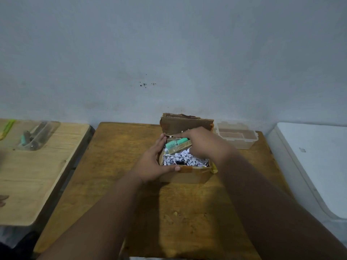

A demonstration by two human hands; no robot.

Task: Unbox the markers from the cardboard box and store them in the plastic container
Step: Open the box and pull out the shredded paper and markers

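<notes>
An open cardboard box stands on the wooden table, its lid flap up at the back. Inside lies white shredded paper and a mint-green marker in clear packaging near the back. My left hand grips the box's left wall and front corner. My right hand reaches into the box from the right, fingers on the green marker; the grip itself is partly hidden. A clear plastic container sits open at the back right, beside the box.
A lighter wooden table stands to the left with a clear package of pens on it. A white surface lies to the right. The wall is close behind the table.
</notes>
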